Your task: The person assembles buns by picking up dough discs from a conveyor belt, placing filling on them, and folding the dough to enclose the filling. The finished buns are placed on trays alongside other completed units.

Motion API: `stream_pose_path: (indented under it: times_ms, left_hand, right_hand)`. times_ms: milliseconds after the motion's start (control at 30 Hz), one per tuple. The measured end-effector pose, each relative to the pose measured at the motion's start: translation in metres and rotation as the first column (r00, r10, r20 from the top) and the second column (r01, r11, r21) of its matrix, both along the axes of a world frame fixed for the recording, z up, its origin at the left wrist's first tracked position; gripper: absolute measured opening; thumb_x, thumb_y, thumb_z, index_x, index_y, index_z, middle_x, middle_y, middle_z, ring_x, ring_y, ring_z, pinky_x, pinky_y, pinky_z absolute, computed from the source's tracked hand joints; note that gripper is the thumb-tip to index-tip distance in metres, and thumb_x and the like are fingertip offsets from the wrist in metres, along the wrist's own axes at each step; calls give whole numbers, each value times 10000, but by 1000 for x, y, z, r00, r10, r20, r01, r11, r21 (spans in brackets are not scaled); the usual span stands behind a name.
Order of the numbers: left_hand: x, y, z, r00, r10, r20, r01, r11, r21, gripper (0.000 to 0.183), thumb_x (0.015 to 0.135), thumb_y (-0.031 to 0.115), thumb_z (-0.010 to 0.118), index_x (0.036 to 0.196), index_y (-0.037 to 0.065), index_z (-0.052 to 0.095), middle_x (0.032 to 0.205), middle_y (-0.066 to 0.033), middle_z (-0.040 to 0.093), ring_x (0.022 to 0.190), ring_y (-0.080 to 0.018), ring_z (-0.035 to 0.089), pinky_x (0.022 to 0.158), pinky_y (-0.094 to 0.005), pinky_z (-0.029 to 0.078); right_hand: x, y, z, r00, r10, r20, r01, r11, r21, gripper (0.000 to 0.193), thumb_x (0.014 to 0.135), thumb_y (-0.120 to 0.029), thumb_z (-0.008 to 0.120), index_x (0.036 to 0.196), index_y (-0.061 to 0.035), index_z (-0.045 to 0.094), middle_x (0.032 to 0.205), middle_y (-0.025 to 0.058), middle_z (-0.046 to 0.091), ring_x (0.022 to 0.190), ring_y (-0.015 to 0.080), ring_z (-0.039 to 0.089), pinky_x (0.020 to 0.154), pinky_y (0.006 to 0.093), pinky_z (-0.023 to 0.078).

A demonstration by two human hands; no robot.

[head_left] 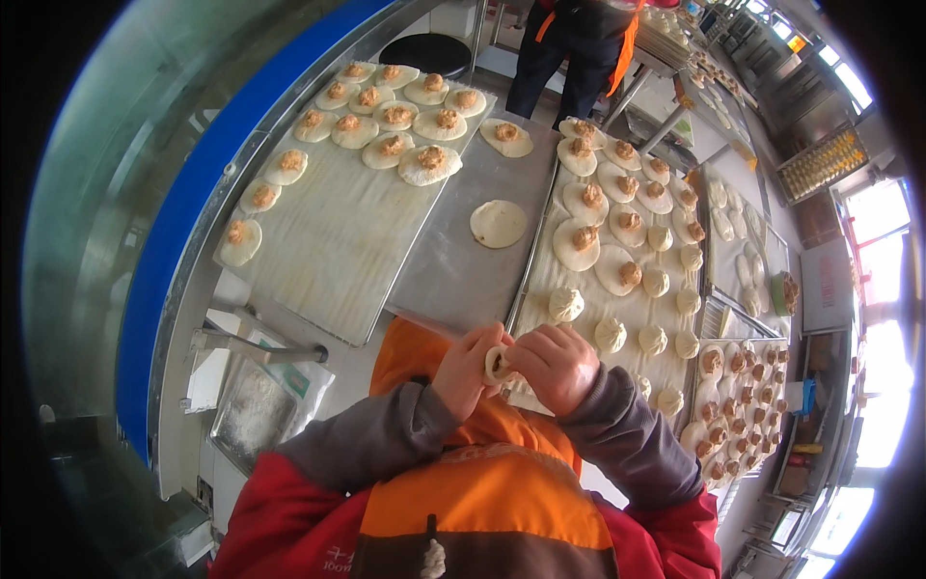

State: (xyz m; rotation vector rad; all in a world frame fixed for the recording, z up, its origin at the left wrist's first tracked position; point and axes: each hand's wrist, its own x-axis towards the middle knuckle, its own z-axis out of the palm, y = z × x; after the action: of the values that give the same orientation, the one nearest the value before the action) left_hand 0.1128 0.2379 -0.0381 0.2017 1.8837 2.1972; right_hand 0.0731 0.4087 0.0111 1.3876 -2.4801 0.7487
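Close to my body, my left hand (465,370) cups a half-closed bun (498,365), its dark opening still showing at the top. My right hand (555,365) pinches the bun's edge from the other side. Just past my hands lies the middle tray (449,270), with one bare dough round (498,224) and one round topped with filling (507,137). Right of it, a lined tray (540,338) bears flat rounds with orange-brown filling (576,245) and several pleated buns (566,305).
At the left, another tray (318,275) has filled rounds along its far and left sides. A blue-edged counter (183,241) curves beside it. More trays of filled dough (738,405) stand at right. A person (576,58) stands beyond the trays. A floury pan (253,410) sits lower left.
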Motion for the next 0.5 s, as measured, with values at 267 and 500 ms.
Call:
stream_pose_path:
  times_ms: [267,500]
  left_hand:
    - [4,0,1,931,-141,336,17,937,348,445,1036,497,348,1084,96,534,778,-22,559,575,-72,497,469,-199,353]
    - [15,5,3,897,-170,408,-76,849,522,576,1013,595,283,1181,77,472,720,-28,556,561,-78,507,472,-202,375]
  right_hand:
    - [1,4,1,999,-6,36,7,1000,-25,235,701,-75,708,920,-58,625,802,51,620,724,247,624,629,348,507]
    - [10,4,9,999,-39,11,39,996,-78,218,680,-50,707,886,-58,636,797,49,623,713,241,622,614,339,505]
